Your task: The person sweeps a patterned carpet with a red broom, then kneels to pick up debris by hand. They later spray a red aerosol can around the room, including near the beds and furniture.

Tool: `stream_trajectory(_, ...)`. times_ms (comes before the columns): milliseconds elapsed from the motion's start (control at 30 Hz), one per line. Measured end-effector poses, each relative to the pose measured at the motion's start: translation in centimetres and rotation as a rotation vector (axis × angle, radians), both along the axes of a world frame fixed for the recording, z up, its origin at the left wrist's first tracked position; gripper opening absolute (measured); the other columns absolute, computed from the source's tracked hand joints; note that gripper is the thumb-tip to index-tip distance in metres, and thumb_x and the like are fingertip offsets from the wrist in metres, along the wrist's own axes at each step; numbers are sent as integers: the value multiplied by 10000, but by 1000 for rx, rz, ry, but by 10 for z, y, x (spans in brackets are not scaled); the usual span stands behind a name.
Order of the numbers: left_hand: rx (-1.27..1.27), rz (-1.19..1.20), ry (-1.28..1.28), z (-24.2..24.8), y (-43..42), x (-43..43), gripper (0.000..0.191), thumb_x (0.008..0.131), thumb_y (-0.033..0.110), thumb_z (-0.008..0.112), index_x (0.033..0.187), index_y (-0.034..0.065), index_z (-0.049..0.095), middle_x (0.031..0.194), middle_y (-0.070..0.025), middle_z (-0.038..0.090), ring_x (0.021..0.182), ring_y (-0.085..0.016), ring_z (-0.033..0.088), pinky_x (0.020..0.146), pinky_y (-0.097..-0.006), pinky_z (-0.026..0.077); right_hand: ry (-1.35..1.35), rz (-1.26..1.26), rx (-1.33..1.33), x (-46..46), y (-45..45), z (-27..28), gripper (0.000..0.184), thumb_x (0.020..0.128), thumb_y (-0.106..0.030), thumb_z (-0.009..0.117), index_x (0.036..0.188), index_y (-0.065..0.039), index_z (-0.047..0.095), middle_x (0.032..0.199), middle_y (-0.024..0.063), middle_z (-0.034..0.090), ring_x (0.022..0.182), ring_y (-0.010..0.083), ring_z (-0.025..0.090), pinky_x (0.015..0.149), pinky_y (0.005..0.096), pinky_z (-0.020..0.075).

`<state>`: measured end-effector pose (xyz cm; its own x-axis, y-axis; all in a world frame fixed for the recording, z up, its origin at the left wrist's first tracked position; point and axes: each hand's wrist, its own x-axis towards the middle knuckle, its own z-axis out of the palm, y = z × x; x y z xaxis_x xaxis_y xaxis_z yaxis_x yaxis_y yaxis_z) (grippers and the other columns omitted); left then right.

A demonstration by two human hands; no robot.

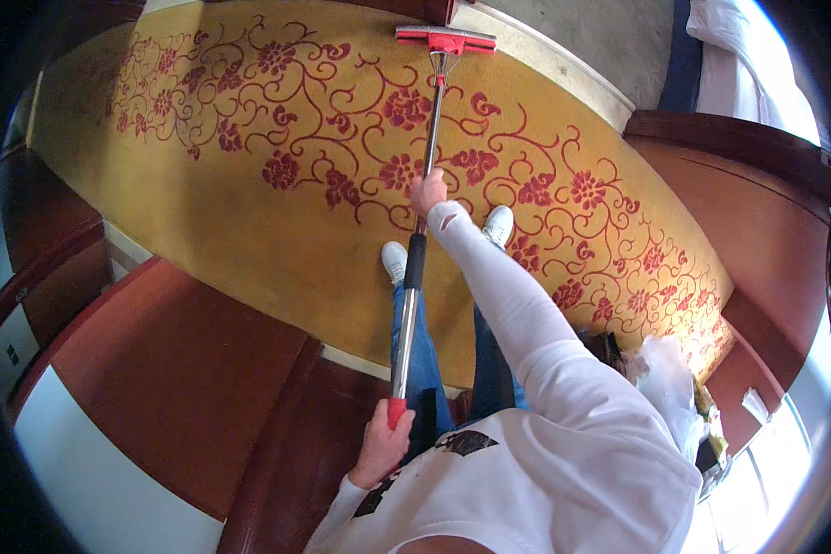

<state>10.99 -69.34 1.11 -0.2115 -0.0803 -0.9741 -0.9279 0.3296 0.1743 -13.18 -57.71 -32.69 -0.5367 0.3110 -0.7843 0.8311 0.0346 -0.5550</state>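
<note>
My left hand (385,443) grips the red end of a long mop handle, close to my body. Farther up, my right hand (429,191) is closed around the metal pole (404,339) above its black foam sleeve. At the far end, the red and grey head of the mop (447,41), a squeeze-type sponge mop, lies on the yellow carpet (263,256) with red floral scrolls, beside a pale stone threshold. The pole runs between my white shoes. Whether the sponge is wet cannot be seen.
Dark red wood panelling (180,374) borders the carpet on the near side. At the right stand a wooden panel (741,194) and, lower down, a translucent plastic bag (665,381) beside other items. Beyond the stone threshold (561,62) lies a grey floor, near white bedding (734,76).
</note>
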Motion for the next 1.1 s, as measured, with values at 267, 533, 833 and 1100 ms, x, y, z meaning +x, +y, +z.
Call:
stream_trajectory(267, -223, -823, 142, 28, -226, 210, 363, 721, 373, 665, 832, 77, 487, 616, -176, 556, 588, -371, 582, 550, -447, 455, -152, 3, 176, 249, -163, 55, 295, 814, -169, 515, 991, -35, 319, 681, 234, 548, 615, 373, 575, 525, 463, 443)
stream_trajectory(533, -317, -982, -13, 79, -309, 183, 336, 734, 383, 647, 790, 70, 540, 671, -142, 579, 609, -340, 563, 540, -445, 458, -210, -263, -203, 282, -189, 101, 221, 841, -125, 478, 915, -19, 299, 602, 118, 462, 424, 215, 527, 345, 352, 438)
stream_trajectory(833, 73, -842, 358, -72, -86, 21, 307, 805, 336, 595, 888, 59, 490, 673, -199, 589, 626, -388, 592, 516, -477, 459, 63, -386, 468, 167, 88, -23, 217, 810, -93, 482, 608, -45, 418, 448, 48, 430, 342, 169, 448, 298, 318, 340)
stream_trajectory(1100, 51, -884, 451, -50, -56, -13, 290, 828, 269, 569, 1004, 75, 446, 763, -209, 595, 671, -399, 588, 559, -486, 465, -123, -244, 515, 152, 124, -29, 225, 775, -169, 532, 884, -10, 414, 747, 184, 592, 696, 310, 616, 603, 433, 485)
